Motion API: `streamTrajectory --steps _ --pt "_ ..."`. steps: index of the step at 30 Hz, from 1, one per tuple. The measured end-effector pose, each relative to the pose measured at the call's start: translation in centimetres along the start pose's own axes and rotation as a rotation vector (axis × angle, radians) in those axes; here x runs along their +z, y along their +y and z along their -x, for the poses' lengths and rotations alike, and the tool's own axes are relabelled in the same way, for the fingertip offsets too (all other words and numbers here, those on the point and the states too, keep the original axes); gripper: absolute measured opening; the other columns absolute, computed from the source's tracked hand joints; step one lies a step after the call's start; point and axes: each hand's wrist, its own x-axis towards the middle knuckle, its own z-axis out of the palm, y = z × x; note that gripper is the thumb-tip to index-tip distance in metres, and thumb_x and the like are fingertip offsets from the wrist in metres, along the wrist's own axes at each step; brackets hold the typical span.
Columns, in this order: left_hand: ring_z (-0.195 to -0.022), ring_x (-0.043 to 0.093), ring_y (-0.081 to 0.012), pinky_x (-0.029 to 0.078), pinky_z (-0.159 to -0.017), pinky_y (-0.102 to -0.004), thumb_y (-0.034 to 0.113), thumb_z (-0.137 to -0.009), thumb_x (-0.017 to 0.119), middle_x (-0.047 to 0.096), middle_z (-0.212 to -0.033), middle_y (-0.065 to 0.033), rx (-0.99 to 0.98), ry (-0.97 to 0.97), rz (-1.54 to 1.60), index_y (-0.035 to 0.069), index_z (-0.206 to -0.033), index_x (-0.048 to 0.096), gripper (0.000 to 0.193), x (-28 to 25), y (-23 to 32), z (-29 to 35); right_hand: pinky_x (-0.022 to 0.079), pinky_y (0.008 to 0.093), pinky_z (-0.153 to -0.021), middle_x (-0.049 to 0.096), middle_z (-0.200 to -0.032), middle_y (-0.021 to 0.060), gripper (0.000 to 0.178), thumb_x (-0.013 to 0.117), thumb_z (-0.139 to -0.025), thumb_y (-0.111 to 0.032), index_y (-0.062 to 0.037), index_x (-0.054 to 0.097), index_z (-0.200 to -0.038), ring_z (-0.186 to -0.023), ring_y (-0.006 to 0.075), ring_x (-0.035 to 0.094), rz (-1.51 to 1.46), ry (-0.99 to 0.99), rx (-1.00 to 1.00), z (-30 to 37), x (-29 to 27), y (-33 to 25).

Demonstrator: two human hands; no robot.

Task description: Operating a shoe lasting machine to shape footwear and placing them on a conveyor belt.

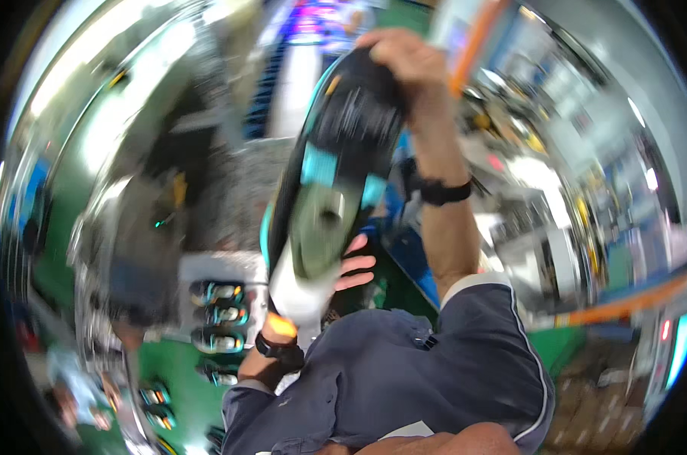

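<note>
A black shoe [359, 114] with turquoise patches and a white heel end is held up in front of my chest, its toe pointing away. Inside its opening sits a green block with a dark round hole [313, 231], which looks like a shoe last. My right hand [412, 64] is closed around the toe end from the far right. The heel end is gripped by my left hand [353, 267]; its fingers show to the right of the shoe, while the palm is hidden behind it. Motion blurs the shoe. An orange patch [281, 326] shows near my left wrist.
Several dark shoes with turquoise and orange [221, 315] stand in a row at lower left, with more shoes [158, 406] beyond. A grey machine [142, 250] stands to the left. Cluttered equipment [525, 205] and an orange rail [624, 299] are on the right. Another person [74, 390] is at far lower left.
</note>
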Motion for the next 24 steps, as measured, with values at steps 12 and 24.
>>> streamTrajectory --steps 12,24 --pt "-0.112 0.058 -0.0252 0.051 -0.092 -0.0373 0.017 -0.093 0.051 0.055 -0.126 -0.0155 -0.452 -0.078 -0.246 0.001 -0.141 0.034 0.054 5.8 -28.4 -21.0 0.033 0.0192 -0.054 0.059 -0.088 -0.0001 0.074 0.046 -0.091 -0.062 -0.0036 0.047 -0.135 -0.062 0.0021 0.041 0.338 0.529 0.885 31.6 -28.8 -14.2" --pt "-0.105 0.059 -0.0232 0.046 -0.091 -0.0352 0.047 -0.083 0.066 0.063 -0.113 -0.0173 -0.516 -0.375 -1.015 -0.001 -0.128 0.048 0.068 8.8 -56.2 -39.0 0.049 0.0261 -0.074 0.063 -0.096 0.005 0.053 0.076 -0.067 -0.007 0.001 0.059 -0.116 -0.08 0.0125 0.059 0.818 1.26 1.028 42.7 -49.2 -18.2"
